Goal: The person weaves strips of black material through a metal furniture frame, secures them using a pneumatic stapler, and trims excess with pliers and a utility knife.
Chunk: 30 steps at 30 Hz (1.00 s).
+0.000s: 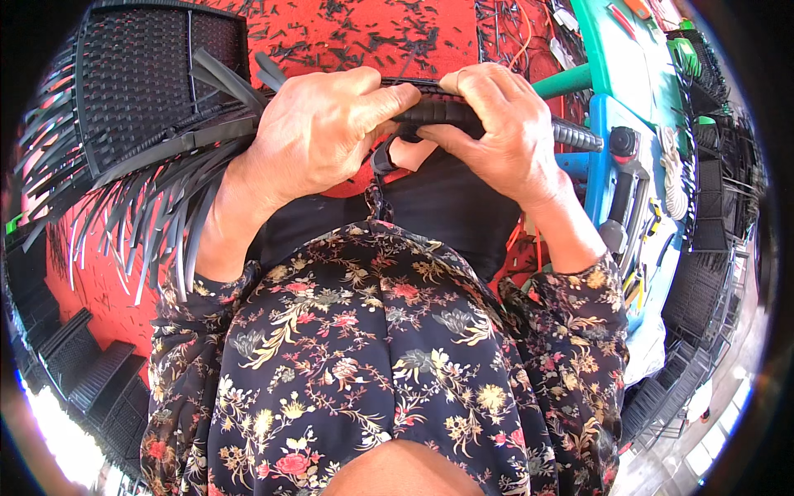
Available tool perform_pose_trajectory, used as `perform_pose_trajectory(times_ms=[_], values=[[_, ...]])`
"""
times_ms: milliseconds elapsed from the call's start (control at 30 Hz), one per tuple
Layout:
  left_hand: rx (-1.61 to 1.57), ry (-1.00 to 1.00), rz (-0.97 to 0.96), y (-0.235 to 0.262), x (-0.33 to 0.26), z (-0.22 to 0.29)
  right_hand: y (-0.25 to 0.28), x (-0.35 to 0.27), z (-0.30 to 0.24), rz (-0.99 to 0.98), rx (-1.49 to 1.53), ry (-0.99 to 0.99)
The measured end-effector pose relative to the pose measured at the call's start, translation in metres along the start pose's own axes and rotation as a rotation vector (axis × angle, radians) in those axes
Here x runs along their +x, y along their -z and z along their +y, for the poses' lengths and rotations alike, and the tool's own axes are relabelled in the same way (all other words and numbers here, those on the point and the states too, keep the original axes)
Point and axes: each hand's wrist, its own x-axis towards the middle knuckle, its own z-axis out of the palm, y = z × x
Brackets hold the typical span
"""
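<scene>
Floral sleeves frame my view; one woven black panel (pixel 136 78) lies at my left over the red floor (pixel 347 33). Both hands, left (pixel 318 132) and right (pixel 504 132), have fingers clamped on one wrapped black rod (pixel 438 112).

matt black plastic woven strips (pixel 149 165); ribbed rod (pixel 571 134); red cloth floor (pixel 331 33)

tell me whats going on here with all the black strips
A person in a flowered shirt is working on a black woven basket. Both hands grip its wrapped rim: the left hand pinches it from the left, the right hand closes over it beside that. Loose black strips hang from the basket's unfinished edge, and cut scraps litter the red floor. A blue table stands to the right.
</scene>
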Motion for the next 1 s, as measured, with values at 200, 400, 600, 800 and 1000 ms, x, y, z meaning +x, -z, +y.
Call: perform_pose_trajectory(times_ms=[200, 400, 600, 800, 1000], values=[[0.005, 0.021, 0.015, -0.005, 0.007, 0.006, -0.004, -0.008, 0.006, 0.084, -0.147, 0.1], [0.018, 0.037, -0.001, -0.008, 0.014, 0.001, 0.003, -0.007, 0.013, 0.13, -0.164, 0.118], [-0.012, 0.066, 0.004, -0.007, 0.025, -0.015, 0.018, -0.034, 0.009, 0.294, -0.171, 0.114], [-0.094, 0.226, -0.076, 0.024, 0.063, -0.062, 0.007, -0.073, 0.016, 0.104, -0.117, -0.22], [0.002, 0.116, -0.01, 0.026, 0.059, -0.08, -0.003, -0.105, 0.006, 0.048, -0.054, -0.393]])
